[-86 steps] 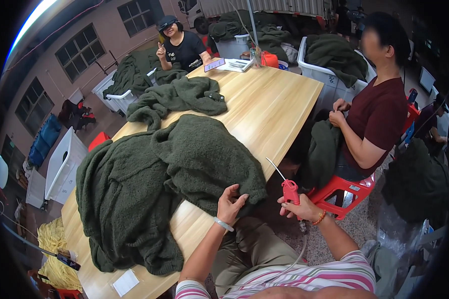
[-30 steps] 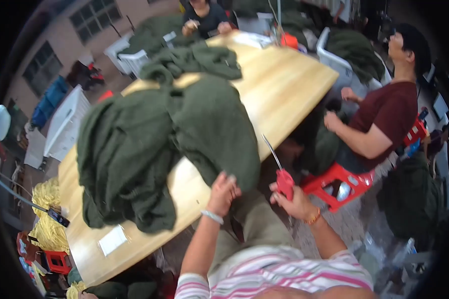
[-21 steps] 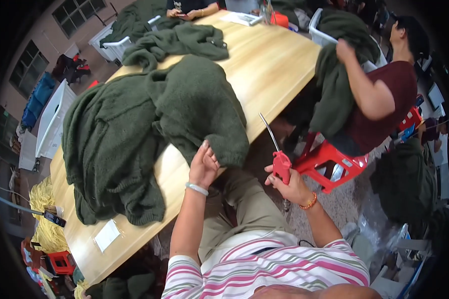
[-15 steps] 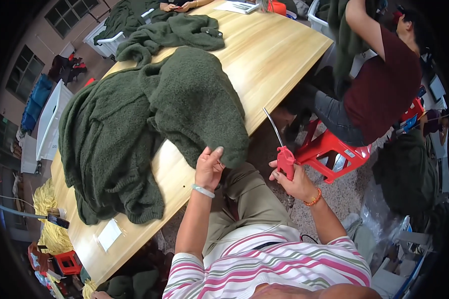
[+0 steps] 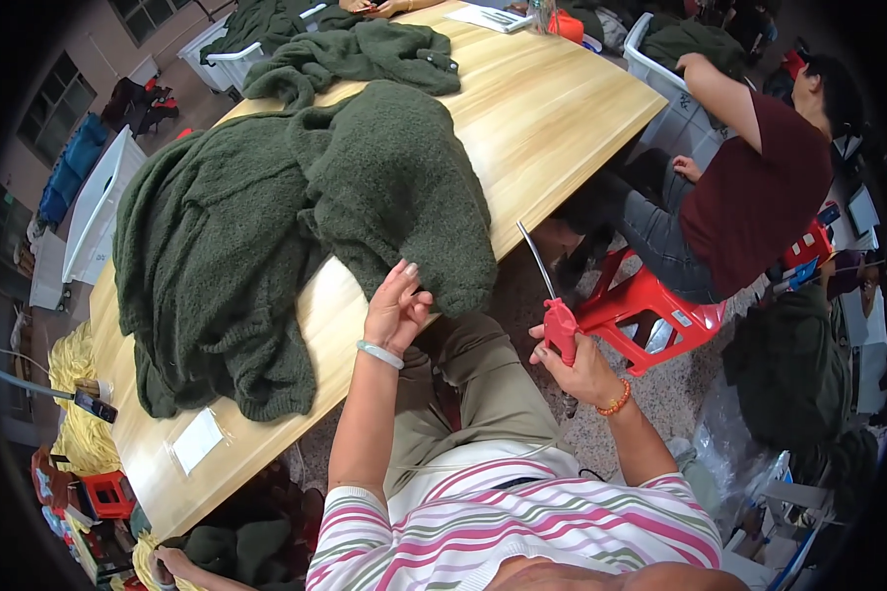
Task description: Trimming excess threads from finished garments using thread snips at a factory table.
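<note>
A dark green knitted sweater [image 5: 217, 236] lies spread in folds over the near side of the table, and its sleeve or body part [image 5: 404, 187] reaches the edge in front of me. Right beside that part is my left hand [image 5: 396, 313], palm turned up, fingers loosely curled and apart, with nothing visible in it. My right hand [image 5: 583, 369] is closed round the handle of a red air blow gun [image 5: 561, 330]. Its long bent metal nozzle [image 5: 535, 258] points up and away, apart from the sweater.
Another green garment [image 5: 365, 59] lies farther back on the wooden table [image 5: 552, 108]. A white paper [image 5: 198, 439] sits near the left corner. At the right, a person in a dark red shirt [image 5: 759, 187] sits on a red stool [image 5: 650, 320] beside a white bin [image 5: 650, 69].
My left hand has come off the sweater's edge and shifted left and up, its fingers loosening. The blow gun stays in my right hand. The seated person has lowered a green garment toward the bin.
</note>
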Demonstrator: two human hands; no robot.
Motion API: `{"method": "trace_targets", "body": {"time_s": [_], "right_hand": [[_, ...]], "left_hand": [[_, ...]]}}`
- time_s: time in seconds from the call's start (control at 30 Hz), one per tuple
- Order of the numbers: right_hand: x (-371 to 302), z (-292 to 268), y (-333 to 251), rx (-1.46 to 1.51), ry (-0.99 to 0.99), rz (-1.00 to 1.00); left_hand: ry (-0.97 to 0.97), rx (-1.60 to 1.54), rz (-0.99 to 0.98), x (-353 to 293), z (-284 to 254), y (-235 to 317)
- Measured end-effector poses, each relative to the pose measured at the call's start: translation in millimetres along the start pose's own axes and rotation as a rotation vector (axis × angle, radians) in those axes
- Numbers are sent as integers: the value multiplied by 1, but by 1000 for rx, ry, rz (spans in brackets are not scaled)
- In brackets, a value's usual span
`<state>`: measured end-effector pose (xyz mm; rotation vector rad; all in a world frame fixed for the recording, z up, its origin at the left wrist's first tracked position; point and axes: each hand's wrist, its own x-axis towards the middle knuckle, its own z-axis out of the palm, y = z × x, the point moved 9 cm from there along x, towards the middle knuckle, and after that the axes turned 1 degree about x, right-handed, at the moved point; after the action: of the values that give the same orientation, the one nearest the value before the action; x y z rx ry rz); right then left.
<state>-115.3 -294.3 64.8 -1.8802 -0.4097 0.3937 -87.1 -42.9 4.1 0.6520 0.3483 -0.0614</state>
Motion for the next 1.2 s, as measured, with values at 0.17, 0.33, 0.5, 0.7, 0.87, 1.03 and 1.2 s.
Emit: {"method": "trace_targets", "body": {"time_s": [0.17, 0.33, 0.5, 0.7, 0.87, 1.03, 1.2], "right_hand": [[0, 0, 0, -52, 1, 20], [5, 8, -4, -17, -30, 25], [7, 13, -8, -16, -66, 15], [7, 15, -7, -24, -67, 38], [11, 16, -6, -37, -85, 40], [17, 13, 7, -30, -65, 58], [21, 15, 12, -13, -59, 68]], "left_hand": [[-126, -127, 20, 6, -4, -4], [-120, -141, 65, 10, 9, 8], [-107, -58, 141, 8, 12, 23], [-68, 3, 169, -13, -3, 30], [-211, 506, 137, -40, 24, 26], [327, 1506, 898, -32, 36, 99], [401, 1332, 731, 66, 10, 119]]}}
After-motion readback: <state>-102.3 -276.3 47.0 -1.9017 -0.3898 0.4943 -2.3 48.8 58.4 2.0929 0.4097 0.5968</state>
